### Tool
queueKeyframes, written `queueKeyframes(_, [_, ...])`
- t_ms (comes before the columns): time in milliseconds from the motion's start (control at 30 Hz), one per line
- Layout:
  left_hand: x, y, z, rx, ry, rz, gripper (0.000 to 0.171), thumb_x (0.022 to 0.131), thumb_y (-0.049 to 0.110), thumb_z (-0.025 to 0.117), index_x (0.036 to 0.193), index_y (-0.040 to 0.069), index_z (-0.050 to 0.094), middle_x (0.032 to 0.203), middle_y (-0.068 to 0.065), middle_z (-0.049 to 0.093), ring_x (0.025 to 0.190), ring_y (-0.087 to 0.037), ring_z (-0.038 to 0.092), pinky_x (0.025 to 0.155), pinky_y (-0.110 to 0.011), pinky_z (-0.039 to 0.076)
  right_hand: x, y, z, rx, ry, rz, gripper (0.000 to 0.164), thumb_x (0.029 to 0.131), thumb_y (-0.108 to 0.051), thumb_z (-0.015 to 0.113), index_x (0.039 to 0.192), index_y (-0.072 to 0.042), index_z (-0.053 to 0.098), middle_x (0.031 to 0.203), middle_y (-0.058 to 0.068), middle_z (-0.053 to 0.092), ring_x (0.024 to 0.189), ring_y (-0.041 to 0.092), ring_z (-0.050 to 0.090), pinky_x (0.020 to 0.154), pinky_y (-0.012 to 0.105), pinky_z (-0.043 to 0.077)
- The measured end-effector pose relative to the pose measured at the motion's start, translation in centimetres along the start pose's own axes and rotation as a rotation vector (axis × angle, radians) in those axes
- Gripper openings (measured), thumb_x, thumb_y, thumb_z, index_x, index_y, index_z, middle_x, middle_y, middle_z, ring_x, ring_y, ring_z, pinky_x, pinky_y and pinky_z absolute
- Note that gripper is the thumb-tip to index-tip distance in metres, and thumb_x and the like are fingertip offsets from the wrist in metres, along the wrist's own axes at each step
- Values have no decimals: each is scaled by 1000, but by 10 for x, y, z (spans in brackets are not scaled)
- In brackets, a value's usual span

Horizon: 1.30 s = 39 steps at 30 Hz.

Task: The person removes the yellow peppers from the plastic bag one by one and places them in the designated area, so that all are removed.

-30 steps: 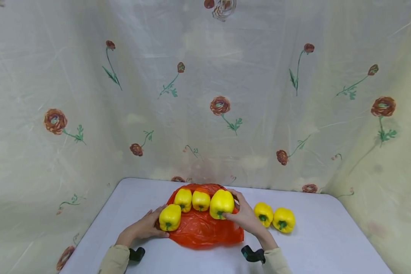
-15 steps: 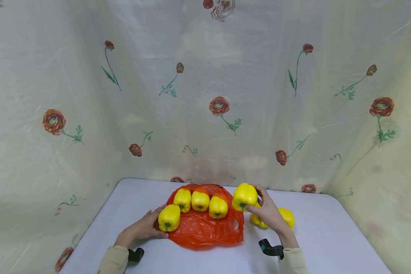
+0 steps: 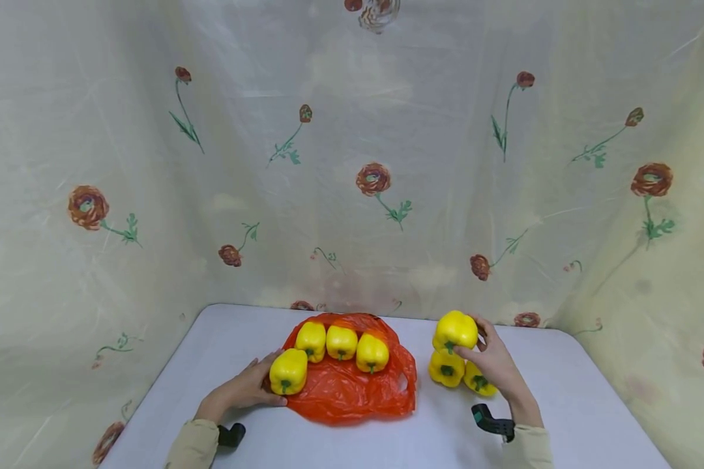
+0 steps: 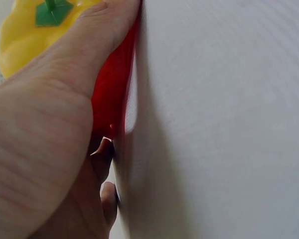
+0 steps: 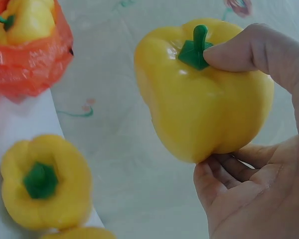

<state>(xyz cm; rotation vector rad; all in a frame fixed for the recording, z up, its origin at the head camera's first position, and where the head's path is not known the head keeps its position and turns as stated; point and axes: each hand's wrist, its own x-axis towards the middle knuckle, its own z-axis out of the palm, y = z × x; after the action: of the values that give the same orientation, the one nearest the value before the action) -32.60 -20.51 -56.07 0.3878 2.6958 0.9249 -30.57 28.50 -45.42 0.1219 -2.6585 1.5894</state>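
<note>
In the head view, a yellow bell pepper point(image 3: 454, 327) with a green stem is raised in my right hand point(image 3: 497, 365). The right wrist view shows the thumb pressed by its stem and the fingers beneath. Two more yellow bell peppers, a nearer-left one point(image 3: 446, 371) and one partly behind the hand point(image 3: 478, 380), lie below it on the table. My left hand point(image 3: 243, 392) holds the left edge of a red plastic bag point(image 3: 352, 395), thumb in front, fingers behind. Against that hand sits a yellow bell pepper point(image 3: 289, 372) at the bag's left side.
Three other yellow bell peppers, left point(image 3: 310, 342), middle point(image 3: 341, 344) and right point(image 3: 372, 354), stand in a row on the bag. The white table point(image 3: 340, 449) carries everything. A flower-printed curtain point(image 3: 434, 215) encloses its back and sides.
My right hand has carried its bell pepper from over the bag's right side rightward, to above the two peppers on the table. The left hand has stayed at the bag's edge.
</note>
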Motion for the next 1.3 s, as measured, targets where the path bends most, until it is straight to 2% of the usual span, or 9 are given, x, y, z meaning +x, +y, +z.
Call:
queueKeyframes(200, [-1,1,1,3,-1,-11,110,69,55,79,155,17,21,159,-12,25,147,-33,22,121,-57,4,-4,12,-20,6,44,17,92,88,-24,70,153,-3,9,156,25,16,143,44,17,117,60,18])
queueKeyframes(433, [0,1,1,5,-3,-12,111,69,55,79,155,17,20,160,-11,25,147,-33,21,121,-56,3,-10,32,-41,3,94,70,96,91,-26,68,154,-2,0,158,28,8,145,46,12,117,58,17])
queueKeyframes(667, [-1,3,0,7,1,-2,110,70,54,79,155,16,21,159,-12,26,147,-33,22,121,-57,4,-17,45,-59,16,143,84,95,92,-30,66,153,0,-1,159,28,5,144,47,11,117,60,17])
queueKeyframes(900, [-3,3,1,3,3,-10,110,70,53,79,155,16,21,159,-13,26,147,-34,22,120,-57,5,-26,60,-75,41,219,173,95,94,-31,64,153,0,-4,159,27,0,144,45,11,116,58,20])
queueKeyframes(1100, [-4,3,0,1,-1,-19,109,70,53,79,155,17,21,160,-12,25,147,-34,21,121,-56,4,-30,69,-84,26,288,232,92,94,-26,62,153,1,-4,159,27,-1,146,45,8,119,55,15])
queueKeyframes(1300, [-2,2,-1,11,0,-11,109,70,54,79,155,16,21,159,-12,26,146,-33,23,121,-56,4,-30,87,-92,11,310,269,91,95,-27,60,153,2,-4,159,28,-1,145,46,9,118,56,18])
